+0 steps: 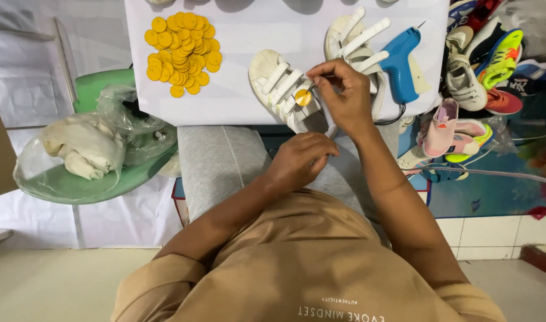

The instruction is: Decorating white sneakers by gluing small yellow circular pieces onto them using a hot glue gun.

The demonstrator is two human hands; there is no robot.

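Right hand (343,95) covering the rear sandal's (356,48) middle, shoe pile (482,65) running off the right edge, bag contents (82,149) blurring, perhaps cloth

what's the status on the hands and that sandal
Right hand pinching a thin tool at yellow disc on white sandal. Left hand below, holding nothing visible. Nothing in the way.

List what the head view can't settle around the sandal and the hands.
- Left hand: palm turned away, any contents hidden.
- Right hand: thin tool at the fingertips, too small to identify.
- White sandal: heel end covered by the right hand.
- Second sandal: partly behind the hand.
- Plastic bag: pale contents unclear through film.
- Shoe pile: cut by right edge.
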